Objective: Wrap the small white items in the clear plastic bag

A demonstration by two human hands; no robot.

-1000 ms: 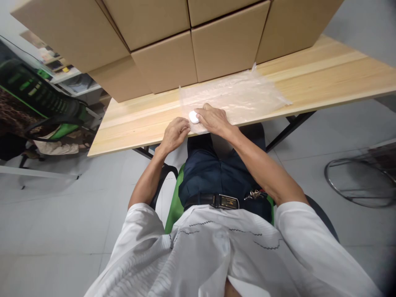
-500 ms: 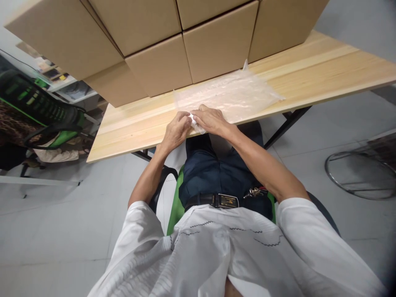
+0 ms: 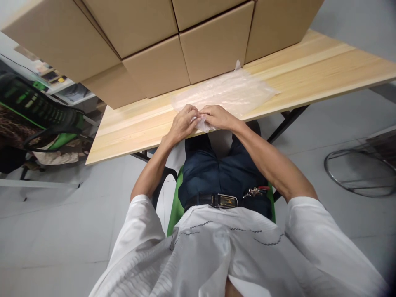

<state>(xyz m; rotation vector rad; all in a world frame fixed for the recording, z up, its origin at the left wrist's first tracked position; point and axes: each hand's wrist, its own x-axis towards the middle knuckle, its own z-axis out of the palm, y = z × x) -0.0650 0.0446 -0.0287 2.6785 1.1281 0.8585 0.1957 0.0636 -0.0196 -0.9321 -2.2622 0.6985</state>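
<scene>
A crumpled piece of translucent plastic [image 3: 204, 125] is pinched between my two hands at the near edge of the wooden table [image 3: 130, 129]. My left hand [image 3: 185, 120] has its fingers curled on the plastic's left side. From the right, my right hand [image 3: 219, 117] grips it with bent fingers, and the fingertips of both hands nearly touch. Behind them a flat, wrinkled translucent plastic sheet [image 3: 229, 91] lies on the table. Whether the crumpled part belongs to that sheet is hard to tell.
Large cardboard boxes [image 3: 216, 49] are stacked along the table's back. A black and green chair [image 3: 58, 119] stands at the left, with part of a person beside it. On the floor at the right is a round metal stool frame [image 3: 359, 171].
Both hands have shifted slightly right along the table edge, still together. The white thing between my fingers is now less visible, and more crumpled plastic shows below them.
</scene>
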